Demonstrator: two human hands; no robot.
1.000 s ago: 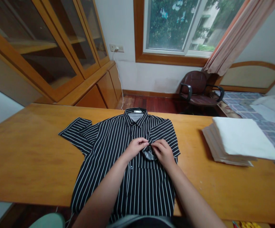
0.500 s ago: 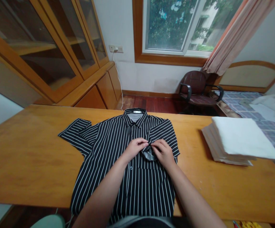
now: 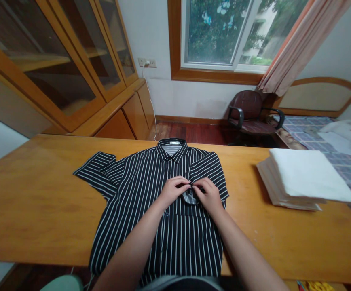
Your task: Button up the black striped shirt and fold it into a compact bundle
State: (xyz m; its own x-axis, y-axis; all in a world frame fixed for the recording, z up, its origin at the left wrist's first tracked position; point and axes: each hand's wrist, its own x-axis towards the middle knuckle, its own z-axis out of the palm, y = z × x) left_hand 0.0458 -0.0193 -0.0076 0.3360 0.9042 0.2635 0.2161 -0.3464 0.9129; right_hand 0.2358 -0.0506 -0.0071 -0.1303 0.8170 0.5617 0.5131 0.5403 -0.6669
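A black shirt with white stripes (image 3: 139, 190) lies front up on the table, its collar at the far edge. One sleeve is bent out to the left; the other is folded in over the chest. My left hand (image 3: 174, 190) and my right hand (image 3: 207, 194) meet over the chest, both closed in a pinch on the cuff (image 3: 190, 197) of the folded-in sleeve. The cuff's pale inside shows as a loop below my fingertips. Whatever small part sits right between the fingertips is hidden.
The wooden table (image 3: 36, 194) carries a stack of white folded sheets (image 3: 311, 176) on the right. Beyond its far edge stand a brown office chair (image 3: 250, 111) and a bed (image 3: 339, 137). A glass-door cabinet (image 3: 72, 72) rises at the left. A pale green stool (image 3: 63, 283) is below the near edge.
My left fingers and thumb have shifted slightly, with a wider gap showing between them. Both hands stay on the cuff, and the shirt lies as before.
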